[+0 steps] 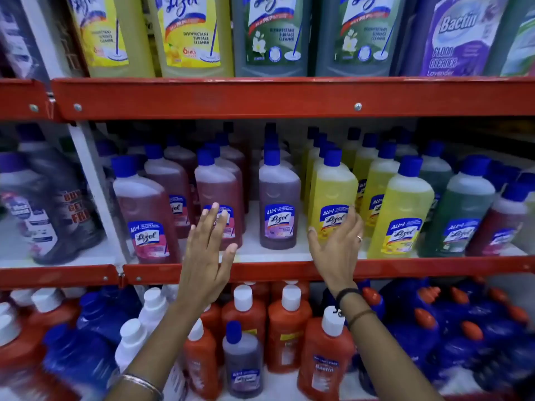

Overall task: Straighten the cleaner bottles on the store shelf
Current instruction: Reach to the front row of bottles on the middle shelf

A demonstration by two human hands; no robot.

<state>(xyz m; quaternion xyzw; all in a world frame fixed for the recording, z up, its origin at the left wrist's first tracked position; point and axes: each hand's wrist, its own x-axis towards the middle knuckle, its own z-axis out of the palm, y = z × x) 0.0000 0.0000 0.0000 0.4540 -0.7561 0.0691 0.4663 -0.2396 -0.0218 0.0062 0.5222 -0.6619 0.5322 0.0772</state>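
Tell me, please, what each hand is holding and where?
Neither grips anything. The left hand is open before a pink bottle; the right hand lies flat against the yellow bottle, at its label.

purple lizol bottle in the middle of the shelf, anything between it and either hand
Nothing visible. The purple Lizol bottle stands at the shelf front with open gaps on both sides. The left hand is in front of the pink bottle to its left; the right hand is against the yellow bottle to its right.
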